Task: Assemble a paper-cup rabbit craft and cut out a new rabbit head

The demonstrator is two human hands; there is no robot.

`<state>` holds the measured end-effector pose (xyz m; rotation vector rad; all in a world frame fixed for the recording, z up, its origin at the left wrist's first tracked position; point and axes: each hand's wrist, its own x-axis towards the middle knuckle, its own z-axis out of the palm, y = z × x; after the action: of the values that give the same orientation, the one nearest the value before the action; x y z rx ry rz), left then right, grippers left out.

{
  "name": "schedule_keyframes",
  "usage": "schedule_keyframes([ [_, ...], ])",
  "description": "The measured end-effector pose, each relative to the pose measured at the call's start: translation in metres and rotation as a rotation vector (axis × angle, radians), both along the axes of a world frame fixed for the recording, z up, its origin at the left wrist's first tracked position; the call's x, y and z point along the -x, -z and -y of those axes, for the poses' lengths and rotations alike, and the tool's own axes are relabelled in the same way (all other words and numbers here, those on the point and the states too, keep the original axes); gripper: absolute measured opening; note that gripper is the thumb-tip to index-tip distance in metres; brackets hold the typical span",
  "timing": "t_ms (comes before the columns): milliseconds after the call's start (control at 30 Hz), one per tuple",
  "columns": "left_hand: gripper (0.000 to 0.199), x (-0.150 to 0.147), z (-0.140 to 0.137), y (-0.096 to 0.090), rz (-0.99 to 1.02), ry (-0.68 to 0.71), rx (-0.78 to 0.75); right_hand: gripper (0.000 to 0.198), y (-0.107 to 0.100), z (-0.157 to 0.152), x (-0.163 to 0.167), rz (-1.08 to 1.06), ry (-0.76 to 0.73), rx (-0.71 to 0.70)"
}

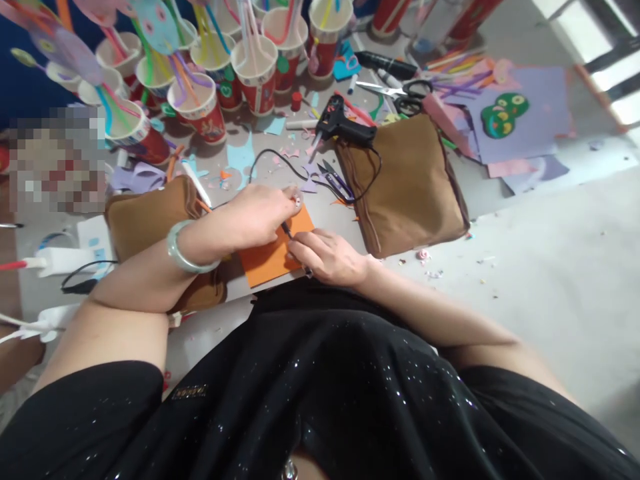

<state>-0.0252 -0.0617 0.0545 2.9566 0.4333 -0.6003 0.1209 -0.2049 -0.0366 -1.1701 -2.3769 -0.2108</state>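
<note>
A square of orange paper (260, 267) lies at the table's front edge, partly under both hands. My left hand (257, 217), wearing a pale bracelet on the wrist, is closed above the paper's upper part; what its curled fingers hold is hidden. My right hand (333, 259) rests over the paper's right side, fingers bent and pinching a slim black stick-like thing (287, 231). Its dark end points up towards my left hand, and I cannot tell whether both hands touch it. Small snips (336, 180) lie just beyond my right hand.
A black glue gun (345, 123) rests on a brown bag (410, 193); its cord loops across the table. Another brown bag (150, 217) is at left. Paper cups (197, 110) with coloured straws line the back. Scissors (400, 92), paper scraps and purple sheets (535, 107) lie around.
</note>
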Motion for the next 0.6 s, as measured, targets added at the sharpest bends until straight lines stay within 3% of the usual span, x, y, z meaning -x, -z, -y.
schedule_keyframes([
  [167, 0.037, 0.000, -0.004, 0.004, 0.016, 0.057, -0.014, 0.016, 0.001, -0.004, 0.013, 0.105, 0.085, -0.019],
  [400, 0.040, 0.000, -0.003, 0.007, 0.003, 0.002, -0.017, 0.016, 0.002, -0.011, 0.022, 0.161, 0.132, -0.125],
  [600, 0.041, -0.001, -0.001, 0.005, 0.000, -0.008, 0.009, 0.021, -0.002, -0.012, 0.024, 0.167, 0.137, -0.086],
])
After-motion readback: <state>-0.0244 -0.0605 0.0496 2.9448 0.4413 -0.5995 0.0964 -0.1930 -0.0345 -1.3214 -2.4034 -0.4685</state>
